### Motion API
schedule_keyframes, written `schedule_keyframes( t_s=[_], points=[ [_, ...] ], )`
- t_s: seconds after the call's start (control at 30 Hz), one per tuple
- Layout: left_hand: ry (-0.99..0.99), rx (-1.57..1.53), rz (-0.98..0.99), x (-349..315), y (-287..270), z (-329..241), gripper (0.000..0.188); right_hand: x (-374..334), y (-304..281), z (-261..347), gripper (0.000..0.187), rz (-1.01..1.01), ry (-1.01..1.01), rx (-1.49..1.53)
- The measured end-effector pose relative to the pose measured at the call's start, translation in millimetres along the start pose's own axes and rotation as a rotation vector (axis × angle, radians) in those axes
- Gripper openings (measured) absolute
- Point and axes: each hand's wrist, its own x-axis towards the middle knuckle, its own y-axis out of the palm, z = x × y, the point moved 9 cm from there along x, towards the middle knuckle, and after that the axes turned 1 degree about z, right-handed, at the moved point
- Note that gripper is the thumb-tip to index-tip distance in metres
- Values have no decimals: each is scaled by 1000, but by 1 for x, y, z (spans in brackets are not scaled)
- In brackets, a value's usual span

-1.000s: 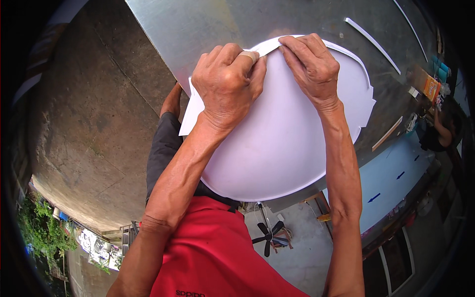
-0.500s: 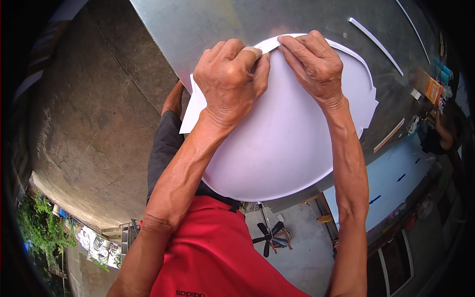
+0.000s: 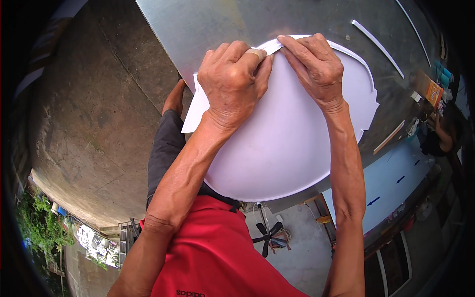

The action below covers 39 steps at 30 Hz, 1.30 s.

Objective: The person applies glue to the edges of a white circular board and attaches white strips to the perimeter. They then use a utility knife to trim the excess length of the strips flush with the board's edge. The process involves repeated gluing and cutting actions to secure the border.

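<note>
White strip (image 3: pixel 271 47), pinched by left hand (image 3: pixel 231 81) and right hand (image 3: pixel 318 67), shows less between them than earlier.

a broad white sheet (image 3: pixel 277 138), smooth and slightly bowed, lies at the grey metal tabletop (image 3: pixel 213 29) – its near edge rounded, its right side stepped into small angular tabs (image 3: pixel 372 106), a flat, straight-edged flap (image 3: pixel 195 106) jutting out at the left. along the far curved edge runs a narrow white strip (image 3: pixel 358 58) – separate piece or folded lip, i can't tell – raised near the middle.
</note>
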Motion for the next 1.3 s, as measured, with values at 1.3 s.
schedule_keyframes(
  t_s=[1.3],
  points=[
    [12,-80,71,0,0,7,16,0,7,9,30,2,-90,-32]
  ],
)
